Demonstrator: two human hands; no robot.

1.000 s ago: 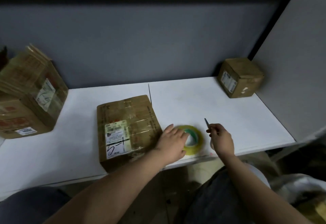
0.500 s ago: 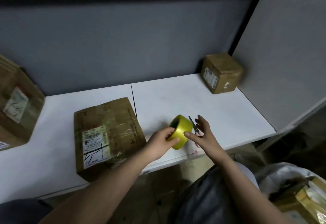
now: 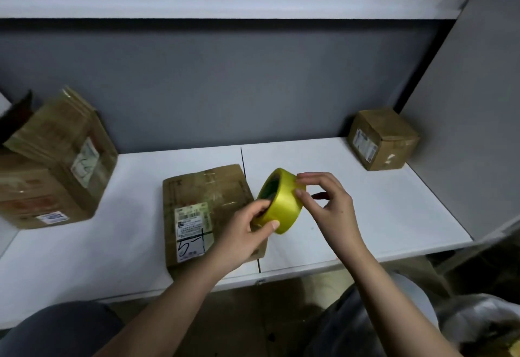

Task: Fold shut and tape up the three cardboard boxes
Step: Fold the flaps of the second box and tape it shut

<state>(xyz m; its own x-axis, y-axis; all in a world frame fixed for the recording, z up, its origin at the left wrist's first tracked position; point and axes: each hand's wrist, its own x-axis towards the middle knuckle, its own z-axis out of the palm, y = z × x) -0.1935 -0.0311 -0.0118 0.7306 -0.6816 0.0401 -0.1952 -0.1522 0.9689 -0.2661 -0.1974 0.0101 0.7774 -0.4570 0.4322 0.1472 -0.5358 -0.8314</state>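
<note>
- My left hand has its grip closed on the yellow tape roll, thumb on the outer band, fingers in the core.
- A second ago that roll lay flat on the white table; now it is lifted and turned on edge, so I judge taping is about to begin.
- My right hand has come in, its grip loosely pinching at the roll's outer face, probably hunting the loose end. I can't tell whether it still carries the small tool seen earlier.
- Just left of the roll, the flat labelled box lies closed on the table, likely next for tape.
- Far left sits a large box; far right, in the corner, the small cube box.
</note>
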